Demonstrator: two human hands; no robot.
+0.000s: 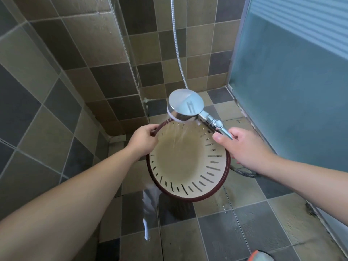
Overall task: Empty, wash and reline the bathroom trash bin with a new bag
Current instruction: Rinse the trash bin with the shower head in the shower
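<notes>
The trash bin is beige inside with dark slots and a dark red rim, seen from above at the middle of the view. Murky brownish water fills its bottom. My left hand grips the rim at its upper left edge. My right hand holds the handle of a chrome shower head, which hangs over the bin's far edge and sprays water down into it. Water runs out of the bin's lower left side onto the floor.
Brown and grey tiled walls stand at the back and left, with a glass panel edge between them. A frosted glass door closes the right side. The metal hose hangs from above and loops on the wet tiled floor at right.
</notes>
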